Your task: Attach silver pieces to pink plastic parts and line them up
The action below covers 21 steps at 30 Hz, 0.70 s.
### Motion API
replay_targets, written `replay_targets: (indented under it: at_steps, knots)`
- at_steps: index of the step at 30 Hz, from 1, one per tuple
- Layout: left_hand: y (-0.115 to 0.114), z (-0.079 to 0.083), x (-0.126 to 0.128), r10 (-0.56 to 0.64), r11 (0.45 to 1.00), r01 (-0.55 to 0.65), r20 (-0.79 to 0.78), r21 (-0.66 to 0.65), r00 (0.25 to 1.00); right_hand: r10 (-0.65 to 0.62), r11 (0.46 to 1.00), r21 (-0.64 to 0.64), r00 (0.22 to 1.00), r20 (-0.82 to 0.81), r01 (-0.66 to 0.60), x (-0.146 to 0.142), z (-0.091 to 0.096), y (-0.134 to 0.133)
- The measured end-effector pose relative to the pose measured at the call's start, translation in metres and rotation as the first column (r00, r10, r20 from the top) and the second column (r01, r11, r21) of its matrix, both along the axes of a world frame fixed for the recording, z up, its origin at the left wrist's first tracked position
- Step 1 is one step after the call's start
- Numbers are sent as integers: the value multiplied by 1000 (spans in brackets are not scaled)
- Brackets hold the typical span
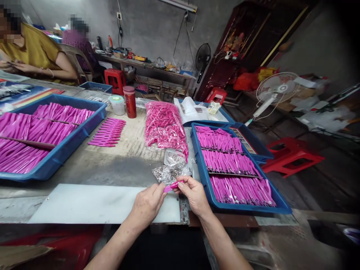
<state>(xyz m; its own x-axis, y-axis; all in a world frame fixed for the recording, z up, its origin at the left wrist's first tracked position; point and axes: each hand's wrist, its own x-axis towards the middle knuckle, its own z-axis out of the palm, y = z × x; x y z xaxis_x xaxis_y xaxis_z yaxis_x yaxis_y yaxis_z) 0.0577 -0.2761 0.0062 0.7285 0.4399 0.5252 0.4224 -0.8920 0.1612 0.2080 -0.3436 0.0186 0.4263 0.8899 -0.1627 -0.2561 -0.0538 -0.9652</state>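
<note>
My left hand [148, 203] pinches a short pink strap [168, 189] over the right end of the white board [92, 202]. Fingers of my right hand [195, 193] are closed on a darker pink plastic piece [175, 185] that meets the strap; whether the two are joined I cannot tell. Just beyond my hands lie clear bags of small metal parts [171, 171]. Behind them is a clear bag full of dark pink plastic pieces [164, 125]. A row of pink straps with darker ends [108, 132] lies to its left.
Blue trays of pink straps stand at left [53, 165] and right [239, 207]. A red tumbler [129, 103] and a lidded tub [117, 105] stand farther back. Red stools [289, 157] and a white fan [277, 90] are at right. Another person [42, 52] sits at far left.
</note>
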Motion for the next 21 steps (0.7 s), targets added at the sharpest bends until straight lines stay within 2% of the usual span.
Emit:
replay_targets:
  at_steps: [14,21]
  knots:
    - [-3,-3,0,2,998,-5,-47,-64,999,-23,1000,-14,999,-33,23,-2,-7,-4]
    - [-7,-3,0,-18,997,15,-41,-73,999,-17,999,-30,1000,14,17,-13,-7,-6]
